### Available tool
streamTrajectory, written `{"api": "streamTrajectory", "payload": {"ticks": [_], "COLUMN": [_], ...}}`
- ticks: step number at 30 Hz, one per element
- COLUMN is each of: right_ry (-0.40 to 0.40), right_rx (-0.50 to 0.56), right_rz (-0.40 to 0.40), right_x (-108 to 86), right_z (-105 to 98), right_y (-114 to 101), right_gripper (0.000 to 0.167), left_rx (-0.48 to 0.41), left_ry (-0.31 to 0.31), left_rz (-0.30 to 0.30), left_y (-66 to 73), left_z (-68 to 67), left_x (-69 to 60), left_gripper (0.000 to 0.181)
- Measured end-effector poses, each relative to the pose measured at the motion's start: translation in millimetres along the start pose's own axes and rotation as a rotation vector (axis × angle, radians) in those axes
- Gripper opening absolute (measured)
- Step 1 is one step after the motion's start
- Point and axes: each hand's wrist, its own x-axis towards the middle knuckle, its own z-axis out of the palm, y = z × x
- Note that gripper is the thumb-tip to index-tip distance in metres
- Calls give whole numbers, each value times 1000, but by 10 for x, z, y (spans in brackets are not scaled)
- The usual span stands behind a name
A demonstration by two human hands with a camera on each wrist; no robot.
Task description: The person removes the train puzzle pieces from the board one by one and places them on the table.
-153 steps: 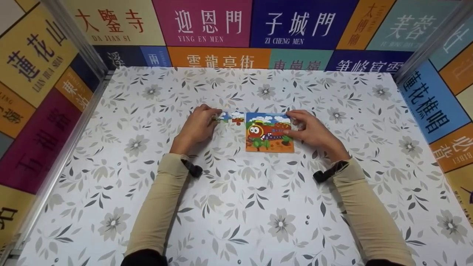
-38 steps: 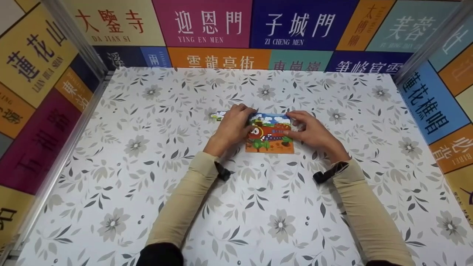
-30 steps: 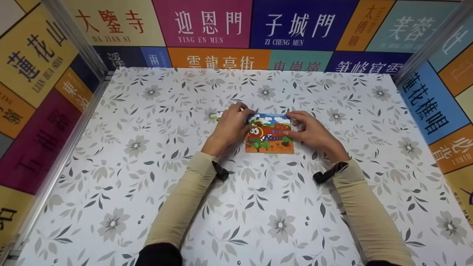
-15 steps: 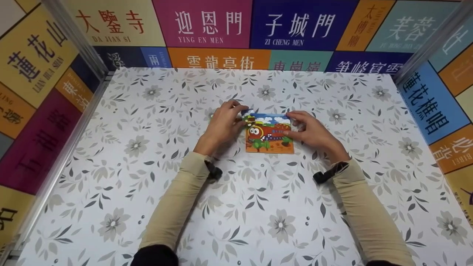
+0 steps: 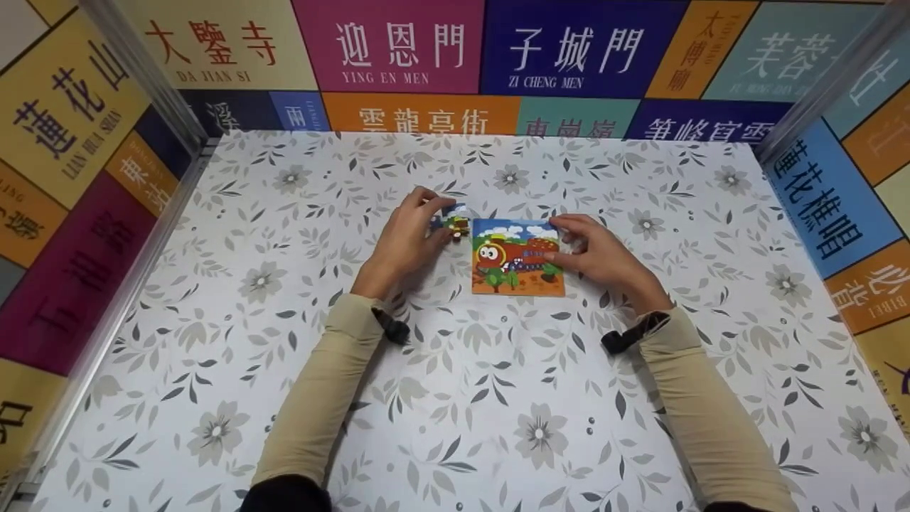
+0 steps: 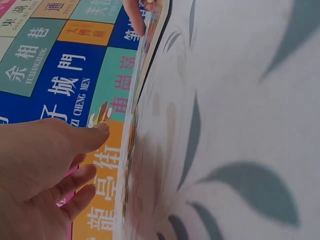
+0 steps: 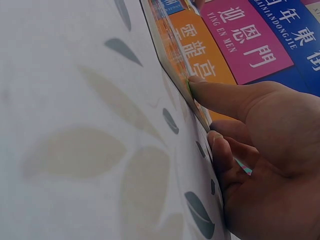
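Observation:
In the head view, a square puzzle board (image 5: 517, 257) with a cartoon train picture lies on the table. My left hand (image 5: 399, 240) is just left of the board and pinches a small jigsaw piece (image 5: 456, 225) between thumb and fingers. The piece is apart from the board, and the thumb covers part of it. A bit of blue shows behind the thumb; whether it belongs to another piece I cannot tell. My right hand (image 5: 604, 254) holds the board's right side, its thumb on the picture and a fingertip at the upper right corner. The right wrist view shows that thumb (image 7: 225, 97) pressing the board's surface.
A white tablecloth (image 5: 455, 398) with grey flowers and leaves covers the table. Colourful panels (image 5: 412, 46) with Chinese lettering stand along the back and both sides. Dark wrist cameras (image 5: 622, 340) sit at both cuffs.
My left hand went right to the board's upper left corner, then came back left with the jigsaw piece in its fingers. The right hand and the board stay about where they were.

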Motion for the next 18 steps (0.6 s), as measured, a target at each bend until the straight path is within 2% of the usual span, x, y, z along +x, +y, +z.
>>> {"api": "streamTrajectory", "payload": {"ticks": [11,18], "right_ry": [4,1], "right_rx": [-12,0], "right_rz": [2,4], "right_x": [-3,-6], "right_z": [-9,-14], "right_y": [-10,-13], "right_gripper": [72,71], "left_rx": [-26,-11], "left_ry": [13,5], "left_rz": [-53,-77], "left_y": [-202,-289], "left_z": [-86,-164], "left_x": [-103,-159], "left_gripper": [49,49]}}
